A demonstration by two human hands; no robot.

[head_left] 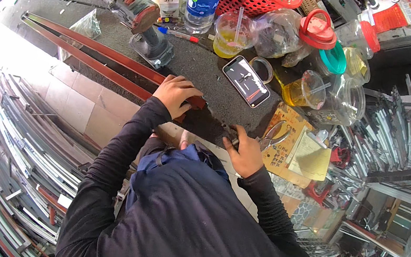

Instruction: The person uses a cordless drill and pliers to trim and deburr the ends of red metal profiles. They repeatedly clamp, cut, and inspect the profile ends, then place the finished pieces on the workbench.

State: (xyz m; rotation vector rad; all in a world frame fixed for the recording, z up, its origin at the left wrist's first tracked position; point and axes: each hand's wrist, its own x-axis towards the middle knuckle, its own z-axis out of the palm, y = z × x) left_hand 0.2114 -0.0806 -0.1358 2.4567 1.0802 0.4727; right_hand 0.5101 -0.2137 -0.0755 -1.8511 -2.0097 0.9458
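Two long reddish-brown metal profiles (pixel 99 67) lie lengthwise along the bench, nearly side by side and meeting toward the far left. My left hand (pixel 173 96) is closed over the near right end of them, fingers wrapped across the top. At the bench's front edge my right hand (pixel 245 154) is closed around what looks like metal pliers (pixel 274 135). Their two curved silver handles spread out beyond the hand, and a small dark part shows between thumb and index finger. Between my hands, dark bits lie on the bench top near the right fingertips.
Behind the profiles stands a cordless drill (pixel 144 21). A phone (pixel 247 81), a tape roll (pixel 262 69), cups of yellow drink (pixel 235 34) and a water bottle (pixel 202 3) crowd the bench. Right of my hand lies cardboard with a notepad (pixel 310 157). Metal lengths (pixel 18 138) fill the floor's left.
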